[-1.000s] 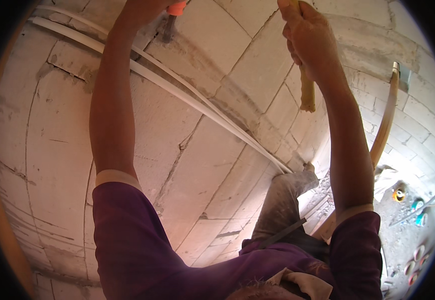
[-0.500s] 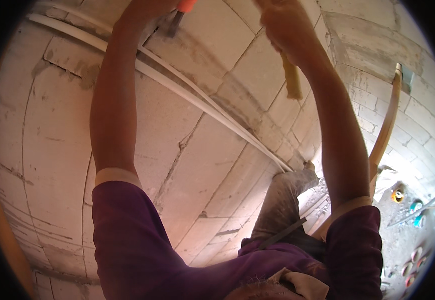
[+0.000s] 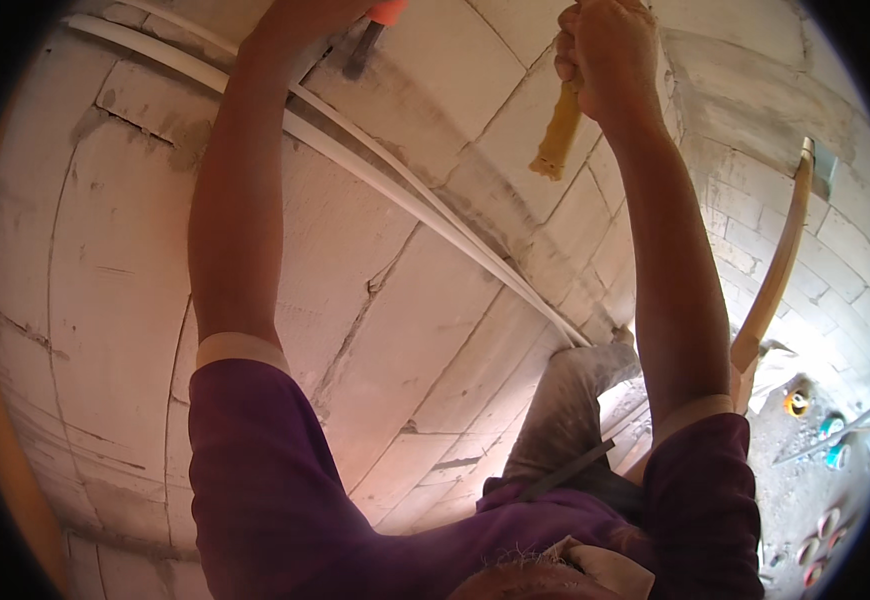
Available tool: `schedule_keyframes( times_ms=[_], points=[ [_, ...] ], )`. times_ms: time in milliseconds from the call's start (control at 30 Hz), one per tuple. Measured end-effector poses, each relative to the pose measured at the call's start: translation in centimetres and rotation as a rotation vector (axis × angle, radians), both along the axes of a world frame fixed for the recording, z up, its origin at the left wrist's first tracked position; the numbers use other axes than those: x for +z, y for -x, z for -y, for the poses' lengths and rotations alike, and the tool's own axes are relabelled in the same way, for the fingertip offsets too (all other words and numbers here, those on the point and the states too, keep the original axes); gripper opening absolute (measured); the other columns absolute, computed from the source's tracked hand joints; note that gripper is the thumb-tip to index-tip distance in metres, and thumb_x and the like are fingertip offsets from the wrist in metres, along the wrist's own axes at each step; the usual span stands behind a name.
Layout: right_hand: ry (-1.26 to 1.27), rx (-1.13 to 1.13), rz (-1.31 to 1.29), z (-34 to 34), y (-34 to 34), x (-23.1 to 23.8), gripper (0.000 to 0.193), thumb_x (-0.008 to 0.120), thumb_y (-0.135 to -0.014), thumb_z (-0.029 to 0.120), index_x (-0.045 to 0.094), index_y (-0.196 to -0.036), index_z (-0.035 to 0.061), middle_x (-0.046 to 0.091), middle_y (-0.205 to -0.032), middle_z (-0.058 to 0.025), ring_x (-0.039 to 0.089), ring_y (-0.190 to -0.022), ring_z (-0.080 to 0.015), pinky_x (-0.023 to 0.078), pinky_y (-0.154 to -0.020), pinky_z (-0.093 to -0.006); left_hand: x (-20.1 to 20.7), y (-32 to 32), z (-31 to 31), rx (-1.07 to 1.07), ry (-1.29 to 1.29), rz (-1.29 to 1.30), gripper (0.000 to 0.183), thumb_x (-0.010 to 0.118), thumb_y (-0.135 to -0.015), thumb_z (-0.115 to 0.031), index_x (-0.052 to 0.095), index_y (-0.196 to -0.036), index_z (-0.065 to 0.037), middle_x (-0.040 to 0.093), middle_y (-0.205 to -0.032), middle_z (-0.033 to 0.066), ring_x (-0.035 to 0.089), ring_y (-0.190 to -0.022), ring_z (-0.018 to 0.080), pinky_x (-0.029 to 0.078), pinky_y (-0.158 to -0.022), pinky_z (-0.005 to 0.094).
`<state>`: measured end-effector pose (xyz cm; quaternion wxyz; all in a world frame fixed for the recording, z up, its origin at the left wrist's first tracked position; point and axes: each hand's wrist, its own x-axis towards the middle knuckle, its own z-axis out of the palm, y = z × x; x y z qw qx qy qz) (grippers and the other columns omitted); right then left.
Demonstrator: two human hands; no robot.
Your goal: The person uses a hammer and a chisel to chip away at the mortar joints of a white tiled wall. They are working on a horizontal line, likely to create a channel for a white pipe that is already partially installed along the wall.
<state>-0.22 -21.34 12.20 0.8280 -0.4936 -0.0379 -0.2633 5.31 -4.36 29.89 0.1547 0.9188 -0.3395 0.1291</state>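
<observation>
My left hand (image 3: 307,18) reaches to the top edge of the view, partly cut off there. It is closed on a chisel (image 3: 360,52) with an orange grip or guard and a dark metal blade, its tip near the block wall (image 3: 455,90). My right hand (image 3: 615,58) is raised to the right of it, wrapped round a yellow-handled tool (image 3: 557,135). The handle's free end sticks out below the fist; the tool's head is out of view. Between the two hands, a dusty grey strip runs diagonally along the wall.
White pipes (image 3: 415,205) run diagonally across the wall. A curved wooden pole (image 3: 780,255) stands at right, near a wall opening. Beyond lie an orange roll (image 3: 797,402), teal pieces (image 3: 834,455) and several round cans (image 3: 807,550) on the grey floor.
My right hand has shifted a little to the right, and the yellow handle now tilts with its end toward the left. My left hand and the chisel have moved slightly right.
</observation>
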Motion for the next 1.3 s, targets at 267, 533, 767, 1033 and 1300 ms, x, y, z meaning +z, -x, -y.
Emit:
schedule_keyframes(
  times_ms=[267, 533, 767, 1033, 1300],
  points=[
    [0.002, 0.034, -0.067, 3.1, 1.8, 1.9, 0.036, 0.053, -0.107, 0.042, 0.054, -0.09, 0.0106, 0.043, -0.06, 0.0037, 0.04, -0.042, -0.0083, 0.031, -0.038, -0.0278, 0.7, -0.9, -0.3, -0.075, 0.036, -0.001, 0.029, 0.075, -0.088, -0.004, 0.069, -0.115, 0.006, 0.071, -0.086, 0.0062, 0.065, -0.068, 0.0124, 0.055, -0.064, 0.0288],
    [0.022, 0.0, -0.096, 2.6, 1.6, 0.5, 0.035, 0.055, -0.106, 0.043, 0.054, -0.089, 0.0119, 0.044, -0.058, 0.004, 0.039, -0.04, -0.0085, 0.032, -0.035, -0.0294, 2.2, -2.1, -1.3, -0.079, 0.067, 0.012, 0.035, 0.075, -0.088, -0.004, 0.067, -0.121, 0.007, 0.072, -0.091, 0.0071, 0.068, -0.075, 0.0126, 0.056, -0.067, 0.0287],
    [0.096, -0.061, 0.016, 2.0, 3.0, 1.4, 0.036, 0.055, -0.106, 0.041, 0.056, -0.089, 0.0091, 0.046, -0.058, 0.0027, 0.041, -0.04, -0.0102, 0.034, -0.036, -0.0301, 2.2, -1.5, -1.0, -0.068, 0.024, 0.0, 0.034, 0.075, -0.089, -0.005, 0.068, -0.121, 0.007, 0.073, -0.089, 0.0077, 0.068, -0.074, 0.0129, 0.056, -0.066, 0.0289],
    [0.116, -0.224, 0.084, 2.1, 3.0, 2.6, 0.039, 0.054, -0.106, 0.041, 0.056, -0.087, 0.007, 0.048, -0.059, 0.0004, 0.044, -0.041, -0.0118, 0.036, -0.037, -0.0322, 1.6, -0.7, -0.5, -0.014, 0.002, 0.022, 0.034, 0.075, -0.089, -0.007, 0.069, -0.119, 0.007, 0.072, -0.088, 0.008, 0.067, -0.072, 0.0128, 0.056, -0.065, 0.0284],
    [0.196, -0.099, 0.047, 1.1, 0.2, 2.3, 0.04, 0.051, -0.107, 0.043, 0.06, -0.094, 0.0058, 0.049, -0.06, -0.0001, 0.045, -0.041, -0.0122, 0.036, -0.038, -0.034, 0.8, -1.4, -0.5, -0.005, -0.012, -0.009, 0.034, 0.074, -0.088, -0.007, 0.07, -0.119, 0.006, 0.072, -0.091, 0.0067, 0.067, -0.074, 0.0125, 0.056, -0.064, 0.0288]
  ],
)
